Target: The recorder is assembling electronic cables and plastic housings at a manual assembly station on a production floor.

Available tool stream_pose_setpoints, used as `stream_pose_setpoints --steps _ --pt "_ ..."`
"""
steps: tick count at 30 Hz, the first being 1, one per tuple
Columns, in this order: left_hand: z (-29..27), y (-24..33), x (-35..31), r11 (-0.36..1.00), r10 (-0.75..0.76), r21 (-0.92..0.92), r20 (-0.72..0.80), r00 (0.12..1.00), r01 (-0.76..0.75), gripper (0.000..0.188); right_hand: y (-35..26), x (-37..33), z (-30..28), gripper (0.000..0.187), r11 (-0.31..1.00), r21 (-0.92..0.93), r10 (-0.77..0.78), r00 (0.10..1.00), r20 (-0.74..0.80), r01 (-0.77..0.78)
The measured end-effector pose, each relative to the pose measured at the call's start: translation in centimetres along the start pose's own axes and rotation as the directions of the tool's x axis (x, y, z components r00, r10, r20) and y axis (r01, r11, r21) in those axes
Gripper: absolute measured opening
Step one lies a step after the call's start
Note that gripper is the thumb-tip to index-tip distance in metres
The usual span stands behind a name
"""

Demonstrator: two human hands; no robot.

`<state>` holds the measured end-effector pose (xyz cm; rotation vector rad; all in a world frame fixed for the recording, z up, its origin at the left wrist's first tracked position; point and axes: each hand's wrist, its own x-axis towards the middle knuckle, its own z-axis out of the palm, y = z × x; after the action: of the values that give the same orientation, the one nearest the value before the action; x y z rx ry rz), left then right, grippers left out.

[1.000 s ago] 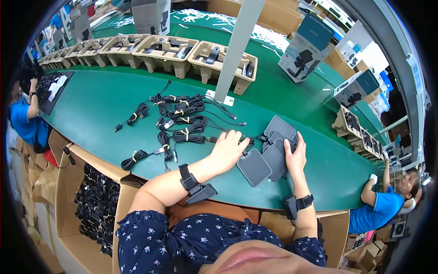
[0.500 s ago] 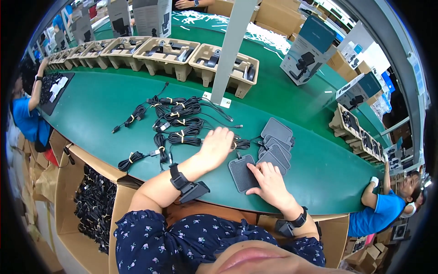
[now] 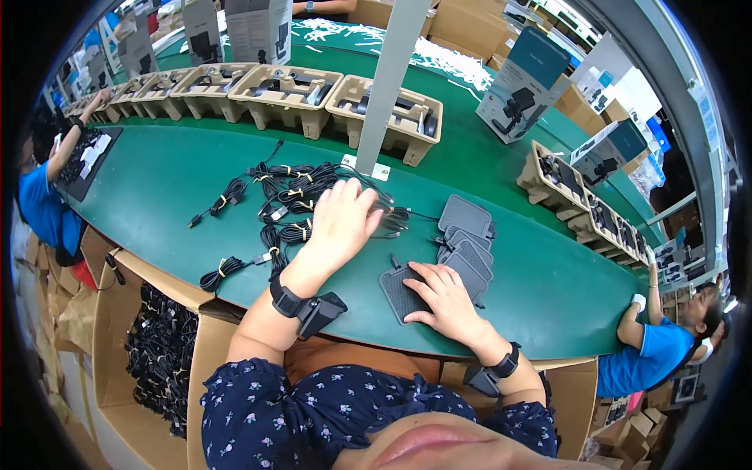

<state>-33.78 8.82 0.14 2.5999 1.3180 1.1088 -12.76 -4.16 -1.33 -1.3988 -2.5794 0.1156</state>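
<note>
My left hand (image 3: pixel 341 221) is over the right side of a pile of black cables (image 3: pixel 296 185), coiled and tied with pale bands. A motion-smeared cable bundle (image 3: pixel 385 216) is at its fingertips, seemingly in its grip. My right hand (image 3: pixel 448 304) holds a dark grey rectangular pad (image 3: pixel 396 293) against the green table, fingers across its right side and thumb by the lower edge. A short lead with a plug (image 3: pixel 395 261) sticks out of that pad's top. Just beyond my right hand lie several similar grey pads (image 3: pixel 468 235), overlapping in a loose stack.
Moulded tan trays (image 3: pixel 286 92) with black parts line the far side, and more trays (image 3: pixel 552 178) stand at right. A grey post (image 3: pixel 384 117) rises from the table (image 3: pixel 540 298). An open carton of cables (image 3: pixel 160 360) stands at lower left. Co-workers (image 3: pixel 650 348) sit at both sides.
My left hand has moved up and left, with the cable bundle shifting alongside it. My right hand has slid the pad slightly left. Trays at the right have moved leftward.
</note>
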Motion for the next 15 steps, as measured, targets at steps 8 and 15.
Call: stream_pose_setpoints --steps 8,15 --pt "1.4 -1.9 -1.4 0.984 0.0 0.172 0.303 0.953 -0.055 0.041 -1.9 2.2 -1.6 0.073 0.987 -0.15 -0.038 0.995 0.091 0.051" --pt "4.2 -0.8 -1.7 0.997 0.002 0.075 0.36 0.933 -0.031 0.041 -2.0 4.2 -1.7 0.09 0.985 -0.155 -0.032 0.973 0.227 0.069"
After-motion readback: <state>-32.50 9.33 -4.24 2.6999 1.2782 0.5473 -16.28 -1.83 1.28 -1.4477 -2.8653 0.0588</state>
